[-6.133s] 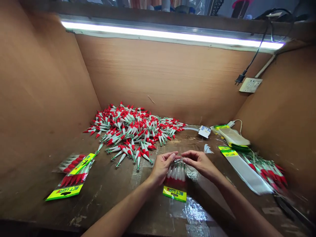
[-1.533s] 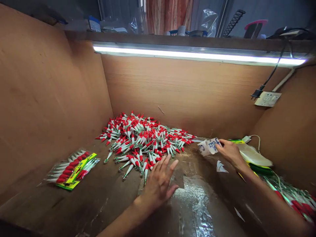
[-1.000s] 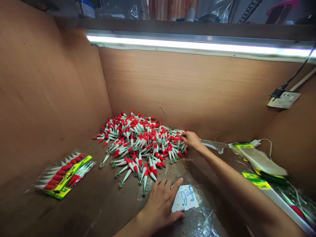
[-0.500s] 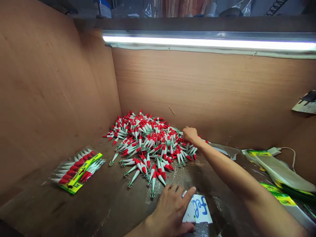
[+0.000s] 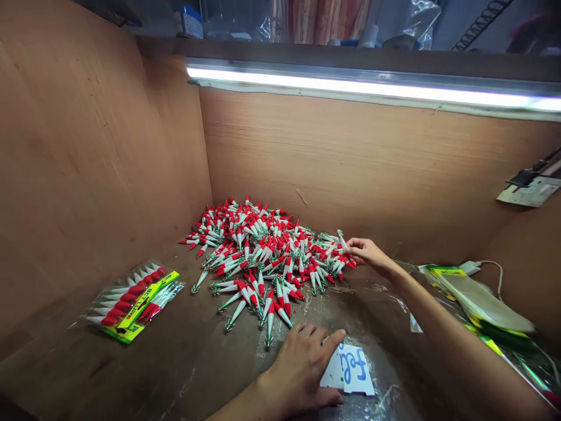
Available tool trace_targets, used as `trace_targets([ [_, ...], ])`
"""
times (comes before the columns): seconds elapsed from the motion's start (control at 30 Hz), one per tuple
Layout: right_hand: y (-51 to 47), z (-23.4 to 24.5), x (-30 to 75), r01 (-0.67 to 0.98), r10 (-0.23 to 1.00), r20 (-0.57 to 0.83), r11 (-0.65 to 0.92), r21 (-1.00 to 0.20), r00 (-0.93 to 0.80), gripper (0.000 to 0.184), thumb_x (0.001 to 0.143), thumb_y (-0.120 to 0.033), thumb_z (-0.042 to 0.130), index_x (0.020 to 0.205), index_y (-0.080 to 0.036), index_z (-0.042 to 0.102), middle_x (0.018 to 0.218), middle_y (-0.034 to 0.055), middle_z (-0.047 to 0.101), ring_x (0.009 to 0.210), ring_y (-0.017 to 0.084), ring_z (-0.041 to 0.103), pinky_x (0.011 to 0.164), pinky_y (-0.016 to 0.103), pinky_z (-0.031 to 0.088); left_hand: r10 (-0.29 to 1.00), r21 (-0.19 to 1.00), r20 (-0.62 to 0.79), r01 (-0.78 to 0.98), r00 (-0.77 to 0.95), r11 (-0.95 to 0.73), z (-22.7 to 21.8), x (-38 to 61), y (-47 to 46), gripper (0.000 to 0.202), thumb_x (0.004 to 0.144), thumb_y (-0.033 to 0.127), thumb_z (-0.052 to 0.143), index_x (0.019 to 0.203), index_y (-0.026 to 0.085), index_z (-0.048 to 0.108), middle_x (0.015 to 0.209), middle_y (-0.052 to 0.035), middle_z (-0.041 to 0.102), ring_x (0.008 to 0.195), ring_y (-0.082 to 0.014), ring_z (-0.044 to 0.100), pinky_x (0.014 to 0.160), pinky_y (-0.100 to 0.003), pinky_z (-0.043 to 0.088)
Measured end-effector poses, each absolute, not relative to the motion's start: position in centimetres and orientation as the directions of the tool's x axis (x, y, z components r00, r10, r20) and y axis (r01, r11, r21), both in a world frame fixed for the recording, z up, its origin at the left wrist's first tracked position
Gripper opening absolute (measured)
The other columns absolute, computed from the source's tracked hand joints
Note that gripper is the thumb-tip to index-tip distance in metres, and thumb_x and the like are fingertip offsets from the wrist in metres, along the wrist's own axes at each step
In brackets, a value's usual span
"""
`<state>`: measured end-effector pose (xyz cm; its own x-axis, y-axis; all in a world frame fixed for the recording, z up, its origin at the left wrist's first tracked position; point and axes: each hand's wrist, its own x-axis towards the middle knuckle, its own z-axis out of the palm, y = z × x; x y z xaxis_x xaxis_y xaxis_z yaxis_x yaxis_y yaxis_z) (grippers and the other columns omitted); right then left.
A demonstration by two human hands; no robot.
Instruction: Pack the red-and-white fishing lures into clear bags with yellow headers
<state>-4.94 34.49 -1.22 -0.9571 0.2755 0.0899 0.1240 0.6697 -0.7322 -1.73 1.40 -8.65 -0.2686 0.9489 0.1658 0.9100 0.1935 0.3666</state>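
A big heap of red-and-white lures (image 5: 267, 251) with green hooked tips lies at the back of the wooden table. My right hand (image 5: 367, 252) reaches to the heap's right edge, fingers pinched on one lure (image 5: 342, 241) lifted off the pile. My left hand (image 5: 302, 368) lies flat near the front, fingers spread, pressing on a white card with blue writing (image 5: 350, 369).
Two filled packets with yellow-green headers (image 5: 131, 297) lie at the left. Empty clear bags with yellow headers (image 5: 475, 295) are stacked at the right by a white cable. Plywood walls close in on the left, back and right. A wall socket (image 5: 528, 190) hangs at the right.
My right hand pulled back from the top of the heap to its right edge and lifted one lure. The left hand stays on the card. The view shifted slightly.
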Motion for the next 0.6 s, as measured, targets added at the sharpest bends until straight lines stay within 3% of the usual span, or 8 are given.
trace_targets([
  [0.1,33.7,-3.8,0.2,0.161,0.270,-0.019,0.514,-0.843,-0.963,0.050,0.079,-0.068,0.056,0.084,-0.018,0.055,0.068,0.0002,0.063,0.045,0.007,0.040,0.045,0.021,0.029,0.956,0.373,0.152,0.910,-0.250,0.179,-8.3,-1.8,1.3,0.100,0.067,0.061,0.080,0.150,0.033,0.032,0.128,-0.0085,0.059,0.113,-0.0338,0.054,0.101,-0.050,0.041],
  [0.33,31.4,-8.6,10.2,0.258,0.224,-0.204,0.246,-0.934,-0.953,0.049,0.072,-0.058,0.076,0.097,-0.017,0.066,0.077,0.0007,0.067,0.057,0.011,0.053,0.052,0.022,0.040,0.954,0.358,0.125,0.910,-0.271,0.212,-8.1,-2.7,1.1,0.105,0.066,0.059,0.081,0.153,0.032,0.028,0.126,-0.0090,0.059,0.114,-0.0347,0.054,0.098,-0.049,0.044],
  [0.47,30.1,-9.2,14.5,0.252,0.218,-0.172,0.424,-0.870,-0.961,0.036,0.080,-0.049,0.073,0.098,-0.018,0.074,0.088,0.0038,0.073,0.077,0.019,0.064,0.069,0.028,0.048,0.947,0.365,0.162,0.908,-0.279,0.205,-8.2,-2.8,1.6,0.107,0.068,0.054,0.082,0.155,0.032,0.024,0.125,-0.0078,0.060,0.113,-0.0326,0.055,0.099,-0.047,0.043],
  [0.6,27.0,-8.9,16.0,0.093,0.184,0.049,0.687,-0.721,-0.982,0.022,0.091,-0.039,0.064,0.105,-0.026,0.076,0.097,0.0049,0.073,0.090,0.022,0.065,0.080,0.033,0.049,0.949,0.373,0.188,0.912,-0.252,0.168,-7.9,-2.2,2.2,0.108,0.068,0.051,0.084,0.154,0.032,0.023,0.128,-0.0069,0.059,0.112,-0.0317,0.055,0.097,-0.045,0.045],
])
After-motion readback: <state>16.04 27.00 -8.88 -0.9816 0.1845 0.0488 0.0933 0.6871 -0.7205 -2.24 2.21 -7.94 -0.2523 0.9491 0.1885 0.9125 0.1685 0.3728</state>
